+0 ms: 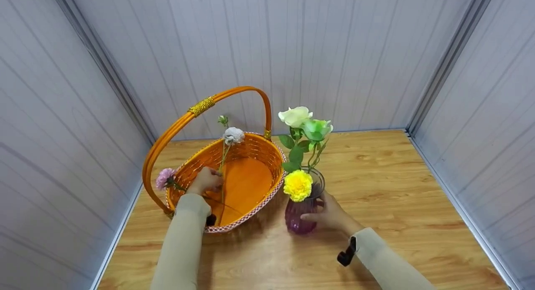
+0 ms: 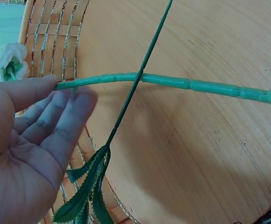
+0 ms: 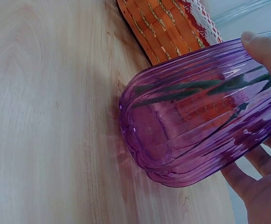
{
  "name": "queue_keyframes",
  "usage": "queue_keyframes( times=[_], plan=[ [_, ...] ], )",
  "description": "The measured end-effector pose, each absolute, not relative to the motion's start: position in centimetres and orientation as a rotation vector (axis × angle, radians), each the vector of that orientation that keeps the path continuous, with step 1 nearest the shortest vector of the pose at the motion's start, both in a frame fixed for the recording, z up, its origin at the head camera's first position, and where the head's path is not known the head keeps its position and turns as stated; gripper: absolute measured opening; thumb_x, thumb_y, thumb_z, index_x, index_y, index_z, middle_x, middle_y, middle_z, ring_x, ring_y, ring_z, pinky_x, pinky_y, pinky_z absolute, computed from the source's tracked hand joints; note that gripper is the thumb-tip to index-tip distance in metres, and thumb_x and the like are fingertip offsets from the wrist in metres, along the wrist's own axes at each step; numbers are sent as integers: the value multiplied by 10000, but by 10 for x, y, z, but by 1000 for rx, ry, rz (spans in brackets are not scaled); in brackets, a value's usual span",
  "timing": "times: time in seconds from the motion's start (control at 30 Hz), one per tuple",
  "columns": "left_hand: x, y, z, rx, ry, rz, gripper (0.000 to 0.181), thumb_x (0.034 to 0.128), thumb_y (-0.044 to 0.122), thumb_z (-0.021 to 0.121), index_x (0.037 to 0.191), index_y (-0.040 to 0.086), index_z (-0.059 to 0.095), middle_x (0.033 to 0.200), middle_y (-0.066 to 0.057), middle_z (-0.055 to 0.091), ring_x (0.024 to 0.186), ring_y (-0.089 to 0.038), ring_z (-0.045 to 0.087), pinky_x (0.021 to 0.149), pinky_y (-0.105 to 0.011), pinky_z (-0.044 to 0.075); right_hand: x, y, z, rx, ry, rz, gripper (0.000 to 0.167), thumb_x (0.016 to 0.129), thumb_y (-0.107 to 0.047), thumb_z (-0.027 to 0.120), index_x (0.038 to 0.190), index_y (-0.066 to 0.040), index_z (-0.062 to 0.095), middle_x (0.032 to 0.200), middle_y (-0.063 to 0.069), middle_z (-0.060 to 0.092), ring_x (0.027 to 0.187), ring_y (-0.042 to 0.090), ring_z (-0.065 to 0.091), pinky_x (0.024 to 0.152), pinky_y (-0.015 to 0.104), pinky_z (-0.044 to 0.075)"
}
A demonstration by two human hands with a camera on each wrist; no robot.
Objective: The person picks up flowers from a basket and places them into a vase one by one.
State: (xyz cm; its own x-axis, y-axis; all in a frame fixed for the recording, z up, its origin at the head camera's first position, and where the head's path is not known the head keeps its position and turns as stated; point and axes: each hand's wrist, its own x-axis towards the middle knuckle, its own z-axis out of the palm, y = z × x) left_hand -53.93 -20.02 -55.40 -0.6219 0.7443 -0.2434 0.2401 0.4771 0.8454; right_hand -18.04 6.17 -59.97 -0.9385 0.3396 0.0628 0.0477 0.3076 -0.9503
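Note:
Over the orange woven basket (image 1: 248,173), my left hand (image 1: 207,179) pinches a green flower stem (image 2: 172,83) between thumb and fingers. The stem leads up to a pale white carnation (image 1: 233,136) with a small bud (image 1: 223,120) beside it. A thinner stem with serrated leaves (image 2: 91,189) crosses it in the left wrist view. A pink carnation (image 1: 166,178) leans over the basket's left rim. My right hand (image 1: 328,212) grips a purple ribbed glass vase (image 3: 186,126) from its right side. It holds a white rose (image 1: 295,116), a green rose (image 1: 317,129) and a yellow carnation (image 1: 298,185).
A tall arched handle (image 1: 167,139) with gold binding rises over the basket. The wooden table (image 1: 376,177) extends to the right and in front. Pale panel walls (image 1: 313,52) enclose the back and both sides.

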Motion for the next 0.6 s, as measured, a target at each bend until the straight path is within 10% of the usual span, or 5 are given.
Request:
queue_keyframes(
  times=[0.6],
  plan=[
    [-539,-202,-548,839,1948,1245,346,1047,-4,591,1336,-193,601,1246,-370,665,914,-296,784,842,-412,684,-180,59,-597,-352,-2348,1630,910,857,-176,948,1577,17,426,1529,267,560,1419,473,537,1195,654,460]
  ],
)
